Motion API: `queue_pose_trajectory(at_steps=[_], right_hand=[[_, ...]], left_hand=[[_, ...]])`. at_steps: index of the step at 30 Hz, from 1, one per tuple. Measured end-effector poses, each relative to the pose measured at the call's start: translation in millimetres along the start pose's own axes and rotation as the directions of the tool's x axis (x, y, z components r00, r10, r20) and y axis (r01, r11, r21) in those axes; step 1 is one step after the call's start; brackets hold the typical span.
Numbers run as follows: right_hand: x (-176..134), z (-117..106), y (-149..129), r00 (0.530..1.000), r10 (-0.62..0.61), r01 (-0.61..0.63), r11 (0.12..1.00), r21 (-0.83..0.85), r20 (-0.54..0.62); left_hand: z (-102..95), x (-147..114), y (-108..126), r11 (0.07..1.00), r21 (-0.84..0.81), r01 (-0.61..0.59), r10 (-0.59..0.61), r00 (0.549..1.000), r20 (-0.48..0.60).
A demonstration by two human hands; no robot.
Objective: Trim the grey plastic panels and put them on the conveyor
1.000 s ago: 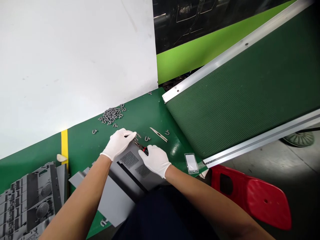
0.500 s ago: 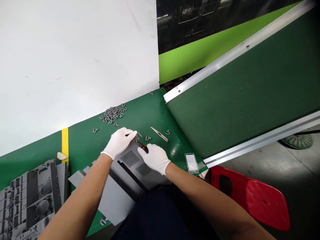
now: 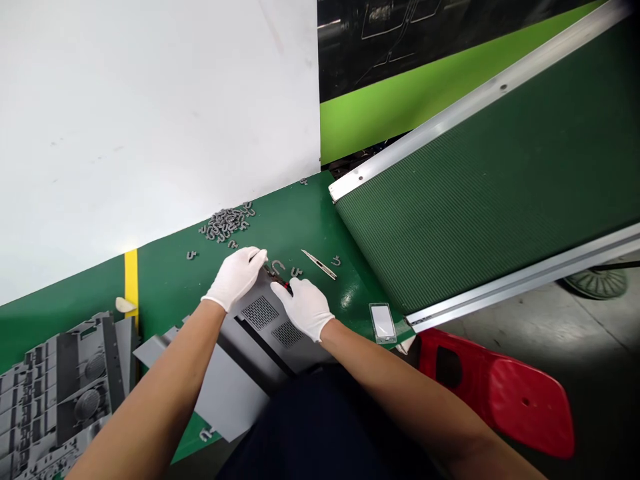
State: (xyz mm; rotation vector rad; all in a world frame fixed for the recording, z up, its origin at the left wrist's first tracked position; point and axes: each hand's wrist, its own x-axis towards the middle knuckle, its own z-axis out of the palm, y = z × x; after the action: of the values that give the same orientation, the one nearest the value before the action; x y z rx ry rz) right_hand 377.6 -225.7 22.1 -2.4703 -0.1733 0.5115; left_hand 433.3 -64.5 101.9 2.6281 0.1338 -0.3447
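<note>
A grey plastic panel point(image 3: 300, 355) with two mesh grilles lies tilted against my body over the bench edge. My left hand point(image 3: 236, 275), in a white glove, is closed at its far corner, fingertips pinched on the edge. My right hand point(image 3: 305, 308), also gloved, is wrapped round pliers with red and black handles point(image 3: 287, 286); they look like side cutters. Their metal jaws reach the panel's far edge beside my left fingertips, partly hidden. A grey U-shaped clip point(image 3: 279, 265) sits right at the jaws; whether it is joined to the panel I cannot tell.
On the green bench point(image 3: 165, 273) lie a pile of U-shaped clips point(image 3: 226, 224), a few loose ones, a utility knife point(image 3: 319, 264) and a clear-cased card point(image 3: 383, 323). Grey moulded panels point(image 3: 55, 393) are stacked left. A conveyor point(image 3: 480, 173) rises right, above a red stool point(image 3: 525, 403).
My right hand and the pliers have shifted slightly left and up, toward the panel's far corner. The U-shaped clip by the jaws shows more fully. The left hand stays at the corner.
</note>
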Motion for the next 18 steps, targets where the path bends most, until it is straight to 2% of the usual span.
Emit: queue_pose_trajectory(at_steps=[5,11,15,18], right_hand=[[2.2,6.9,-1.0,0.999,0.010,-0.010,1.000,-0.005,-0.039],[12.7,18.7,4.3,0.998,-0.018,0.015,0.998,-0.056,-0.057],[27.7,23.9,9.3,1.000,-0.029,0.029,0.998,-0.058,-0.010],[39.0,26.2,13.3,0.999,-0.023,0.025,0.999,-0.042,0.042]], left_hand=[[3.1,0.4,1.1,1.000,-0.006,-0.009,0.009,1.000,0.008],[7.0,6.3,3.5,0.989,0.145,0.003,-0.018,0.994,0.108],[11.0,20.4,-1.9,0.993,0.117,-0.008,-0.011,0.986,0.166],[17.1,33.1,-8.1,0.994,0.100,0.036,-0.054,0.982,0.179]])
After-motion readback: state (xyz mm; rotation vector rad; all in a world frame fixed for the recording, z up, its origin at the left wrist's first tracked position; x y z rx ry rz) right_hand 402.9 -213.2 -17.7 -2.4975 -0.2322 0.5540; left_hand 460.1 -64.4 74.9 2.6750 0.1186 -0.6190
